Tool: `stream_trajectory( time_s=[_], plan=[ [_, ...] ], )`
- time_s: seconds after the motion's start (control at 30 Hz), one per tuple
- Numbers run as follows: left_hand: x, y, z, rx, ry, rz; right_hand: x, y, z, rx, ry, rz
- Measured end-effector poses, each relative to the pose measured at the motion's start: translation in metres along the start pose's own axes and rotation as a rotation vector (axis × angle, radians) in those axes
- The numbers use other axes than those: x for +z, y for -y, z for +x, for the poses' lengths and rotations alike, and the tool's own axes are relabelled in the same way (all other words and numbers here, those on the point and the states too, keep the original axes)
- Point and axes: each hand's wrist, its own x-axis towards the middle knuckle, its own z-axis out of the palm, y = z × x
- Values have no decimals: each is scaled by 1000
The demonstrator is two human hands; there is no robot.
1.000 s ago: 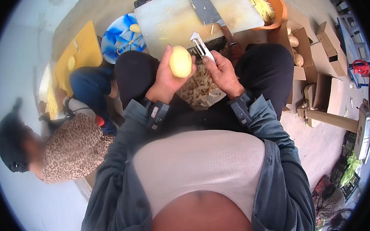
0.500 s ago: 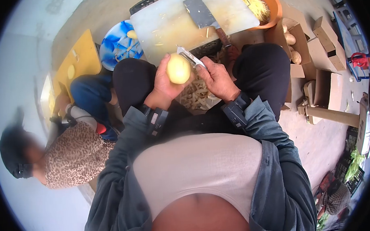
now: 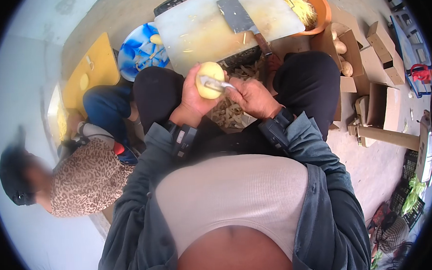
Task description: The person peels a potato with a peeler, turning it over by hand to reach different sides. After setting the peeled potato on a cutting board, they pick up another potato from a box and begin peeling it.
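Observation:
A pale yellow peeled potato (image 3: 209,72) sits in my left hand (image 3: 192,101), which is wrapped round its left side and underside. My right hand (image 3: 254,97) grips a peeler (image 3: 218,83) by its handle, and the peeler's head lies against the front of the potato. Below both hands, peelings (image 3: 227,116) are heaped between my knees. Beyond them a white cutting board (image 3: 191,26) carries a cleaver (image 3: 236,15) with a brown handle.
An orange basin (image 3: 321,12) of cut strips stands behind the board. Left are a blue-white basin (image 3: 127,54), a yellow board (image 3: 99,60) and a seated person (image 3: 89,178). At right, a cardboard box (image 3: 324,42) holds several potatoes (image 3: 340,47).
The peeler has moved from above the potato's upper right down onto its front face. My right hand has shifted slightly left and down.

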Motion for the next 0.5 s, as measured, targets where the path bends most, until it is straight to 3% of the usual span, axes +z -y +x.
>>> stream_trajectory(
  time_s=[0.07, 0.13, 0.27, 0.33, 0.5],
  plan=[
    [-8, -2, 5, -2, -20, -35, 3, 1, -3, -22, 57, 5],
    [-17, -6, 9, 11, 183, -32, 4, 1, -3, -50, 204, -41],
    [-20, -8, 12, 39, 230, -40, -2, 6, -1, -59, 238, 15],
    [-6, -6, 5, 4, 18, -96, 1, 1, 0, -13, 44, 325],
    [4, 0, -9, 61, 126, 164, 0, -7, 5, 189, -204, 502]
  ],
)
